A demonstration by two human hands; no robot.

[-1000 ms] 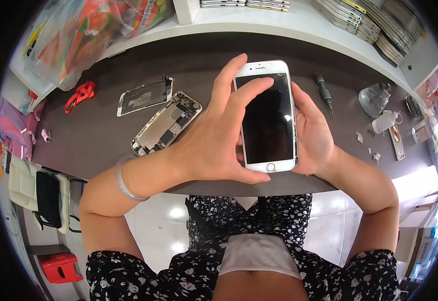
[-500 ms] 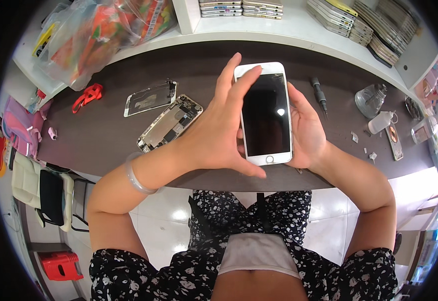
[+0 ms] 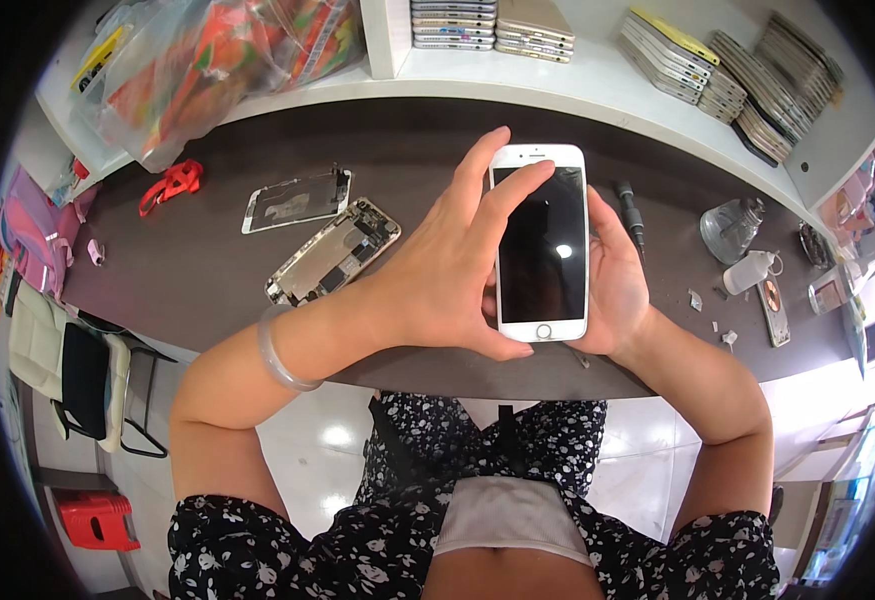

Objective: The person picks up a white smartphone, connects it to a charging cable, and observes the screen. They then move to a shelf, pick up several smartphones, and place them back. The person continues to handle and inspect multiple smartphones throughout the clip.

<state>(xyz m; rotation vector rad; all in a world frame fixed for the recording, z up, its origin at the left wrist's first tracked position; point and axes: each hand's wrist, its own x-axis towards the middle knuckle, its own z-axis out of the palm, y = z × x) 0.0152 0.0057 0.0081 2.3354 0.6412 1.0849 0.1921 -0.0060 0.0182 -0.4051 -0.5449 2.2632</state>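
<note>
A white-framed smartphone (image 3: pixel 542 255) with a dark, glossy screen is held upright above the near part of the desk. My right hand (image 3: pixel 617 285) supports it from behind and along its right edge, the thumb lying by that edge. On the left side, my left hand (image 3: pixel 447 255) grips the phone. One of its fingers reaches over the top of the screen, another stretches up past the top left corner, and the thumb lies by the lower left corner. Left of my hands lie an opened phone body (image 3: pixel 335 255) with bare inner parts and a detached white-edged screen panel (image 3: pixel 297 203).
A screwdriver (image 3: pixel 630 215), a glass bottle (image 3: pixel 730 230), a white squeeze bottle (image 3: pixel 752 271) and a small phone part (image 3: pixel 773 310) lie to the right. A red strap (image 3: pixel 171 187) is at far left. Stacked phones (image 3: pixel 667 60) and a plastic bag (image 3: pixel 207 75) fill the shelf.
The phone is straighter and shows slightly lower and further right. My left finger has slid across its top, and the left thumb has drawn in by the lower corner. The whole view shifted a little.
</note>
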